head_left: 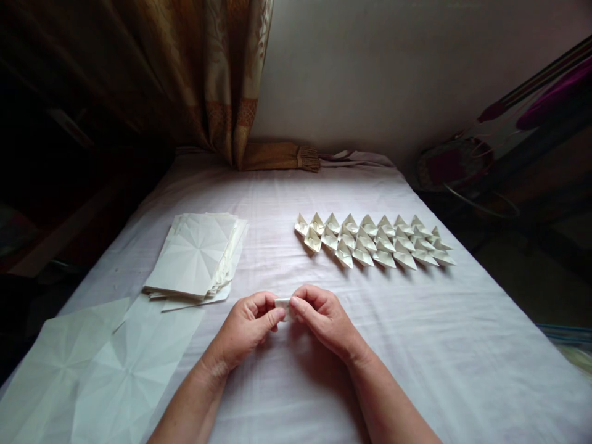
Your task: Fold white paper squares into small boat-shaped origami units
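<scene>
My left hand (pixel 246 325) and right hand (pixel 326 320) pinch a small folded paper (pixel 283 303) directly between them, neither nearer, its upper edge running left to right, on the near side of the pointed paper pieces (pixel 385 243).

Fingers (pixel 276 316) partly hide the small folded paper (pixel 282 303).

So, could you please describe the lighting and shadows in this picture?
Head view: upper left is nearly black; a soft shadow falls on the pale lilac cloth beneath the right hand; the pointed, folded off-white paper pieces show no strong glare.
</scene>
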Available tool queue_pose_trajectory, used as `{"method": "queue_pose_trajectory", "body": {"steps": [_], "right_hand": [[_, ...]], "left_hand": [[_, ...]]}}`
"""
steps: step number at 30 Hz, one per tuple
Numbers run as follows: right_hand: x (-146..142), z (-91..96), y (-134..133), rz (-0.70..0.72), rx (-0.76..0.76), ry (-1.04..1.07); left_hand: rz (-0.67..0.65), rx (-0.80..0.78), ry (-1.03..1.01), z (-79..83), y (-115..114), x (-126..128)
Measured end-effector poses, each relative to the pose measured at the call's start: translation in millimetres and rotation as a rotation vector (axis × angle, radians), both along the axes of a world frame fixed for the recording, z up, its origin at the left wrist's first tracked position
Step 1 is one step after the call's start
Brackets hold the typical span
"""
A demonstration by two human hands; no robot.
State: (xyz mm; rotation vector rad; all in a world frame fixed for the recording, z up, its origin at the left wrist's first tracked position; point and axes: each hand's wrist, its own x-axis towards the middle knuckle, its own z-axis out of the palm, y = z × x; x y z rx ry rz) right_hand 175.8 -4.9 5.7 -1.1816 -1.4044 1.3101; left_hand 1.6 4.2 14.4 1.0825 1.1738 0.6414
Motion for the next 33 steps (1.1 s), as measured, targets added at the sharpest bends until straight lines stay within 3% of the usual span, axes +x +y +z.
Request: {"method": "queue_pose_trajectory", "body": {"steps": [10, 16, 23, 28, 33], "right_hand": [[-4, -5.3, 0, -0.177, 0.100, -0.047], [-6, -9.7, 0, -0.189, 0.101, -0.064], [-8, -11.7, -4, -0.062, 0.132, -0.190], [-4, -11.2, -4, -0.012, 0.106, -0.174], [0, -6.7, -5, 0.125, 0.020, -0.131]], "left_hand": [[-0.119, 0.095, 0.075, -3.1, -1, -1], [-0.091, 0.111, 0.085, -8.9, -3, 0], [0.003, 0.127, 0.083, -12.2, -3, 2], [-0.068, 0.089, 0.098, -7.1, -3, 2], [-0.102, 0.102, 0.113, -5.4, -3, 1]]}}
